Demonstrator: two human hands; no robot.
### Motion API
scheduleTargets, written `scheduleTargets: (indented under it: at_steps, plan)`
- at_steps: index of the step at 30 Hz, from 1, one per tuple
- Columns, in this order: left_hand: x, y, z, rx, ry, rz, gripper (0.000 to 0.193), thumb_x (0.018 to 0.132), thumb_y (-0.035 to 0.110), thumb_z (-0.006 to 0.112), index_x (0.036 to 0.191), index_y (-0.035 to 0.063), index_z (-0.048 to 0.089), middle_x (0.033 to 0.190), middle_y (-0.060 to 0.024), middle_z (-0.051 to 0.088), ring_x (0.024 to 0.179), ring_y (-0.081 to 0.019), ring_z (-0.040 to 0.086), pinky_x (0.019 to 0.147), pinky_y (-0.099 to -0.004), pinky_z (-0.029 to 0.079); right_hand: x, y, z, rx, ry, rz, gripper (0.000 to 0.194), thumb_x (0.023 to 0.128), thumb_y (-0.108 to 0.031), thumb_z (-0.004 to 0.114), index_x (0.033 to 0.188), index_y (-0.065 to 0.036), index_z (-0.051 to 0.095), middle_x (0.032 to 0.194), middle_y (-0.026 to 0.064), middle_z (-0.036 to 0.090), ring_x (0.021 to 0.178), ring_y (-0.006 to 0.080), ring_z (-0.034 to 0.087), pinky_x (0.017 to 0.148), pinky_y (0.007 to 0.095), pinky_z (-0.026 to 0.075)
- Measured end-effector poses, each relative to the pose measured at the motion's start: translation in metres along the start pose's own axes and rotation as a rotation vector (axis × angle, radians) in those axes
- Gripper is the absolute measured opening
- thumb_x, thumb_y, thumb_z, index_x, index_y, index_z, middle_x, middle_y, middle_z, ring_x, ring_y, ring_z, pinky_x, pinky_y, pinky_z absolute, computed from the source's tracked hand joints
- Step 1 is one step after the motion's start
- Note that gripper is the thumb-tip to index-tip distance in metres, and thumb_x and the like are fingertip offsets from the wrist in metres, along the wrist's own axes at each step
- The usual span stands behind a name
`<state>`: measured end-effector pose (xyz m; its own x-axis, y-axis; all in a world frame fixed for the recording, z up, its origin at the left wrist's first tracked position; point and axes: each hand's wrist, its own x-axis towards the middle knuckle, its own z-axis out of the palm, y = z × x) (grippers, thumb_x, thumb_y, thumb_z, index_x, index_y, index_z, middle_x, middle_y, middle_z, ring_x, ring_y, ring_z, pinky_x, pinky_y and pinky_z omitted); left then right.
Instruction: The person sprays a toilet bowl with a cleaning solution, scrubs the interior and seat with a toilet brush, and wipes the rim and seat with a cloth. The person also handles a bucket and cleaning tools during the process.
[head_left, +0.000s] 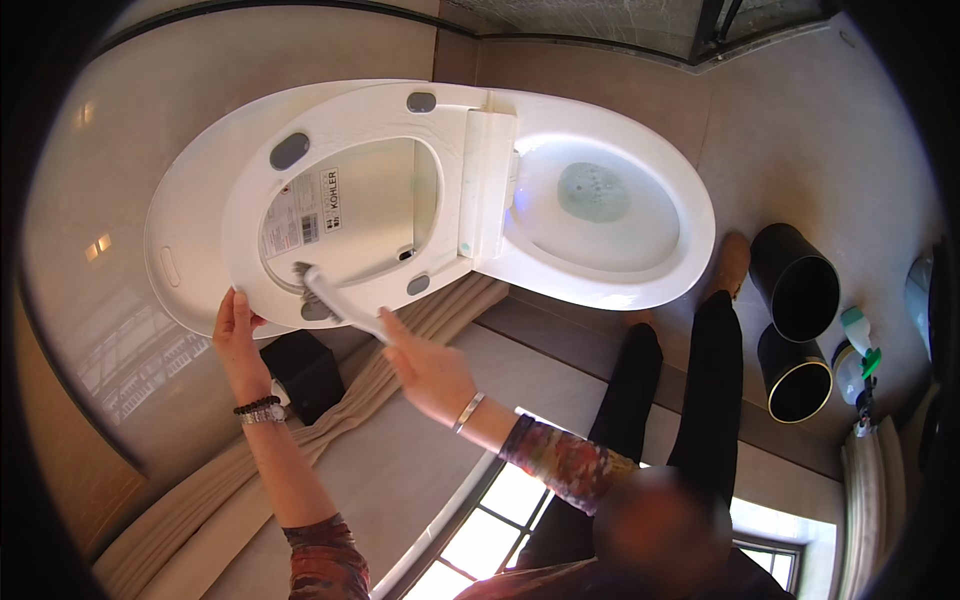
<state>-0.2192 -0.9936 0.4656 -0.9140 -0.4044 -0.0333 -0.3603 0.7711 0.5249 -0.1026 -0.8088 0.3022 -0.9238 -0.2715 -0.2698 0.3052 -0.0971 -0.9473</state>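
My left hand (238, 330) pinches the outer rim of the raised toilet seat (244, 217), which stands up in front of the open lid (184, 217). In my right hand (431, 367) is the white handle of a scrub brush (337, 300). The brush's dark bristles lie over the lower part of the seat ring, beside a grey rubber bumper that they partly cover. To the right of the hinge, the white toilet bowl (600, 247) is open, with greenish, bubbly water (594, 192) at its bottom.
Two black bins (765, 255) (795, 381) stand right of my feet, near a green-and-white bottle (856, 326). A black box (304, 367) sits behind my left wrist. A beige curtain (360, 405) runs beside the toilet, and a dark-framed glass panel (600, 22) is at the top.
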Motion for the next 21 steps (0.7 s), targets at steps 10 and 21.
scheduleTargets:
  at_steps: [10, 21]
  plan:
    - [-0.005, 0.002, 0.005, 0.001, 0.016, 0.001, 0.043, 0.096, 0.032, 0.058, 0.124, -0.0016, 0.060, 0.093, -0.0007, 0.064, 0.078, -0.0086, 0.056, 0.075, -0.0259, 0.047, -0.025, 0.124, -0.017, -0.368, 0.103, 0.026, 0.056, 0.096, -0.025, 0.051, 0.148, -0.020, 0.030, 0.076, 0.0087, 0.062, 0.059, 0.0303, 0.061, 0.051, 0.0424, 0.049]
    - [0.002, -0.010, 0.005, -0.036, 0.048, 0.020, 0.041, 0.097, 0.030, 0.058, 0.120, -0.0028, 0.061, 0.089, 0.0000, 0.062, 0.077, -0.0083, 0.051, 0.071, -0.0250, 0.044, -0.041, 0.134, 0.031, 0.069, 0.176, 0.342, 0.055, 0.097, -0.030, 0.048, 0.149, -0.021, 0.031, 0.070, 0.0161, 0.062, 0.061, 0.0360, 0.060, 0.053, 0.0426, 0.046]
